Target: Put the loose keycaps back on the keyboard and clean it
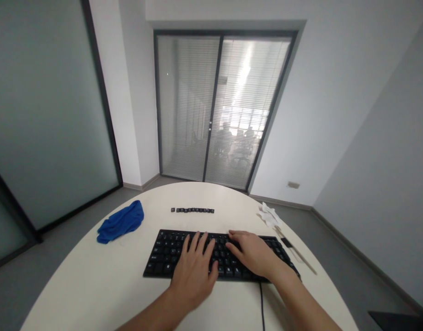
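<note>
A black keyboard (163, 257) lies across the front part of the round table, its cable running toward me. My left hand (193, 271) rests flat over its left-middle keys, fingers spread and pointing away from me. Over the right-middle part is my right hand (250, 253), turned to the left with its thumb apart from the fingers; the other fingers are partly hidden, and I see nothing held. Behind the keyboard, several loose black keycaps (194, 210) stand in a row, one slightly apart at the left end.
On the cream table (108, 285), a crumpled blue cloth (123, 221) lies at the left. A crumpled white tissue (269, 214) sits at the right, beside a thin stick (306, 262) and a small black piece (286, 242). Glass doors with blinds (218, 110) stand beyond the table.
</note>
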`<state>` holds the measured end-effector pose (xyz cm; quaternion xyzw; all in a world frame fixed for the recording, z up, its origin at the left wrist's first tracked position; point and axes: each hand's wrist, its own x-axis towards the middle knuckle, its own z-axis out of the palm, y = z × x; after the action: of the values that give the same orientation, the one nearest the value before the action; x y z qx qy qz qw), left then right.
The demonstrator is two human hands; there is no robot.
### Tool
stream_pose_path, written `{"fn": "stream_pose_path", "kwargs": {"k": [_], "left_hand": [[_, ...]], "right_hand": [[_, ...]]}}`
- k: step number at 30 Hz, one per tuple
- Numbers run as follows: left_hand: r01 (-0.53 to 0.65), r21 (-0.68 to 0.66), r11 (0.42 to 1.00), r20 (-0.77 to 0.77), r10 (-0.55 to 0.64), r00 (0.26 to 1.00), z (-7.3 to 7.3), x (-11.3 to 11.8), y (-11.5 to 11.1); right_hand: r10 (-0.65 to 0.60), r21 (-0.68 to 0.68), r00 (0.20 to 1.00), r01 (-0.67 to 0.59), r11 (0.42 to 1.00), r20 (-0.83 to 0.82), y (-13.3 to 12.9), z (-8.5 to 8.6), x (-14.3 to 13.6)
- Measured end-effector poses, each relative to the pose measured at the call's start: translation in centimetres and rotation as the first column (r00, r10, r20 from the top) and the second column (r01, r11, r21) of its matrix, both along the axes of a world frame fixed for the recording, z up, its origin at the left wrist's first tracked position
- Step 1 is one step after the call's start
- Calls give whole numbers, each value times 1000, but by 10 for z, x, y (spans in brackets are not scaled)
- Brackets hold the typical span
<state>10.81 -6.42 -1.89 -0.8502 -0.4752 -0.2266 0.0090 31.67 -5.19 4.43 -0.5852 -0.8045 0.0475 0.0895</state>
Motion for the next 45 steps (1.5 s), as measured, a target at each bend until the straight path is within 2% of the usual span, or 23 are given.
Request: {"fn": "stream_pose_path", "kwargs": {"k": [3, 6, 9, 12, 20, 26, 31, 35, 40, 45], "left_hand": [[-1, 8, 1000, 9, 1, 1000, -1, 0, 0], [0, 14, 1000, 13, 0, 1000, -2, 0, 0], [-4, 25, 1000, 14, 3, 1000, -1, -1, 0], [-7, 32, 999, 20, 6, 1000, -1, 0, 0], [-6, 28, 1000, 39, 5, 999, -3, 1, 1], [-2, 22, 1000, 32, 1, 999, -1, -1, 0], [3, 13, 1000, 33, -3, 999, -2, -1, 1], [-3, 5, 1000, 29, 3, 1000, -1, 0, 0], [-2, 1, 1000, 22, 2, 1000, 2, 0, -1], [2, 11, 1000, 19, -2, 1000, 1, 0, 1]], "right_hand": [[-26, 47, 997, 22, 999, 68, 2, -1, -8], [-113, 80, 981, 101, 992, 157, 11, -3, -16], [-226, 101, 954, 210, 972, 195, 27, -4, -21], [-283, 95, 939, 269, 958, 194, 49, -5, -24], [-268, 63, 952, 261, 963, 151, 104, -13, -48], [-276, 48, 954, 272, 961, 118, 124, -25, -55], [-289, 24, 956, 288, 957, 60, 121, -27, -48], [-271, -9, 961, 271, 963, -58, 107, -23, -28], [-156, 14, 941, 168, 986, -300, 76, -18, 5], [-19, -18, 864, 11, 1000, -503, 47, -31, 17]]}}
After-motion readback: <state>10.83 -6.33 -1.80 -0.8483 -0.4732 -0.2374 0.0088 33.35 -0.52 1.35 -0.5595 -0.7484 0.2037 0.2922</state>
